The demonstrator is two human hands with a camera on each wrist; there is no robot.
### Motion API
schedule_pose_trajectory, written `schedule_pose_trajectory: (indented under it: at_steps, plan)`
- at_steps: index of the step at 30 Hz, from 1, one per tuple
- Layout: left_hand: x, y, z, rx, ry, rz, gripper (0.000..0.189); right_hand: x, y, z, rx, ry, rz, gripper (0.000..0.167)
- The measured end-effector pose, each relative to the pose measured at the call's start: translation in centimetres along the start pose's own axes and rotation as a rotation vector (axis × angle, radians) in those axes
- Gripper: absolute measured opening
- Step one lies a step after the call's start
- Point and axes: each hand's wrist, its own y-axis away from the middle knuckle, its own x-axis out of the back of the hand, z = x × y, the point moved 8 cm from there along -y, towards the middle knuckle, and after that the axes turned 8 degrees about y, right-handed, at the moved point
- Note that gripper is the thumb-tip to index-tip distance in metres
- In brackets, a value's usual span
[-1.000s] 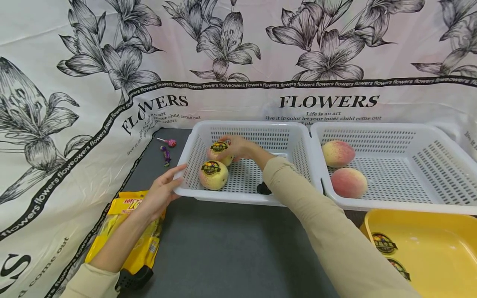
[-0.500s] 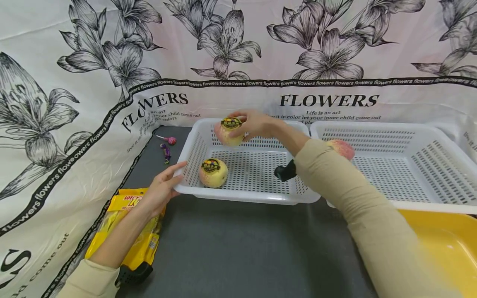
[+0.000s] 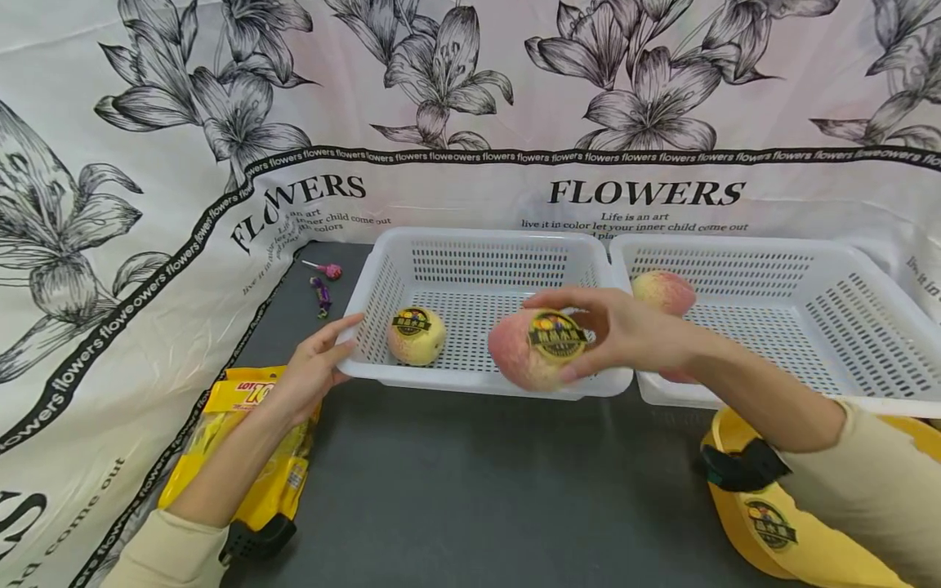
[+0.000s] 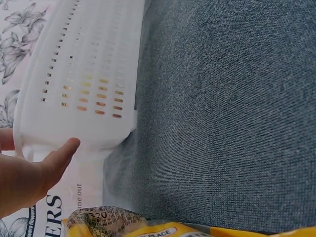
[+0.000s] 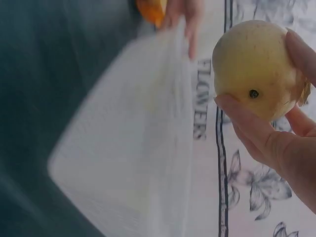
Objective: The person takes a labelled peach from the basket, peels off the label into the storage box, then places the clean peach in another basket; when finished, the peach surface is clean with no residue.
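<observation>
My right hand (image 3: pixel 632 331) holds a pink-and-yellow peach (image 3: pixel 510 351) with a black-and-gold sticker, raised over the front rim of the left white plastic basket (image 3: pixel 456 380). Thumb and fingers grip its sides, and the right wrist view shows the yellow end of this peach (image 5: pixel 242 69). Inside the left basket, a second stickered peach (image 3: pixel 421 343) sits near the left end. My left hand (image 3: pixel 312 371) grips that basket's front left corner; in the left wrist view the thumb (image 4: pixel 61 155) presses the outer wall while other fingers lie behind the rim.
Another white basket (image 3: pixel 875 327) adjoins on the right, holding a peach (image 3: pixel 665 290) and one mostly hidden by my hand. A yellow bin (image 3: pixel 735 523) stands at the front right. A yellow snack bag (image 3: pixel 243 392), a lollipop (image 3: pixel 332 271) and a purple-wrapped candy (image 3: pixel 321 296) lie at left.
My right hand has lifted the peach out of the left basket and brought it rightward and toward me. My left hand stays at the basket's corner.
</observation>
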Motion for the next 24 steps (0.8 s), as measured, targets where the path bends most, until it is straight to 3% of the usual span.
schedule_pose_trajectory:
  at_steps: [7, 14, 20, 24]
  plan:
    - [0.3, 0.3, 0.3, -0.024, 0.003, 0.014, 0.049, -4.7, 4.5, 0.4, -0.029, -0.061, -0.008, 0.069]
    - [0.0, 0.2, 0.1, -0.004, 0.013, 0.010, 0.049, -8.6, 6.0, 4.8, -0.093, -0.048, 0.018, 0.066]
    - [-0.3, 0.2, 0.3, -0.015, 0.020, 0.001, 0.049, -10.0, 7.1, 7.2, -0.080, 0.112, 0.064, 0.068]
    - [-0.2, 0.0, 0.3, -0.006, 0.001, -0.003, 0.050, -10.3, 7.4, 7.9, -0.099, 0.121, 0.069, 0.067]
